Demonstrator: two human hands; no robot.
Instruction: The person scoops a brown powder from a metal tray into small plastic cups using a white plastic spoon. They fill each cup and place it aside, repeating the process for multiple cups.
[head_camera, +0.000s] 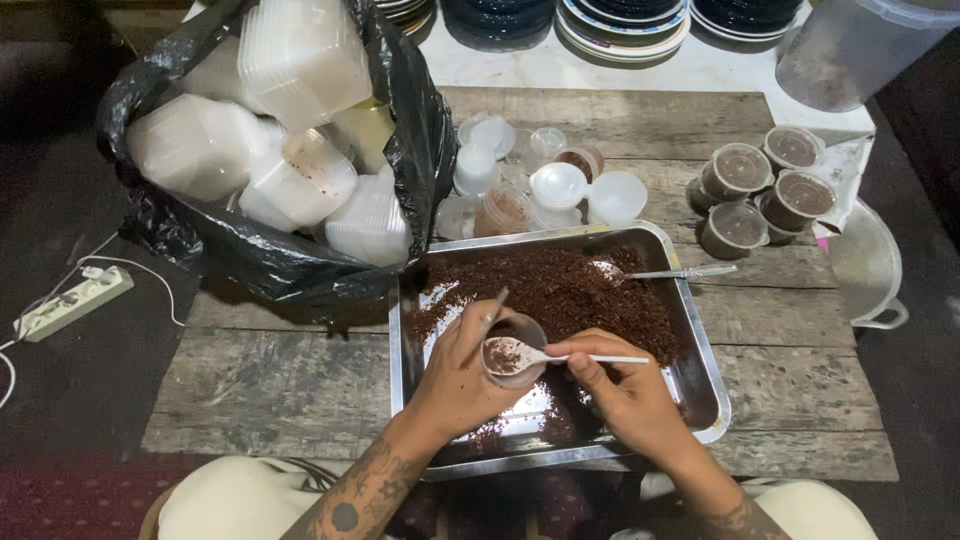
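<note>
Here, a weathered plank table (300, 390) carries a black bag of plastic containers (290, 150) and a steel tray (705, 395) spread with dark red-brown crumbs (570, 290). Beyond the tray stand lidded, filled cups (765, 190); a metal spoon (670, 272) lies in the crumbs. The left hand (455, 380) grips a small clear cup (515, 350) over the tray; the right hand (625, 385) pinches a white plastic spoon (545, 355), loaded, at the rim. Judged step: filling. Next calls for tipping cleanly inside.
</note>
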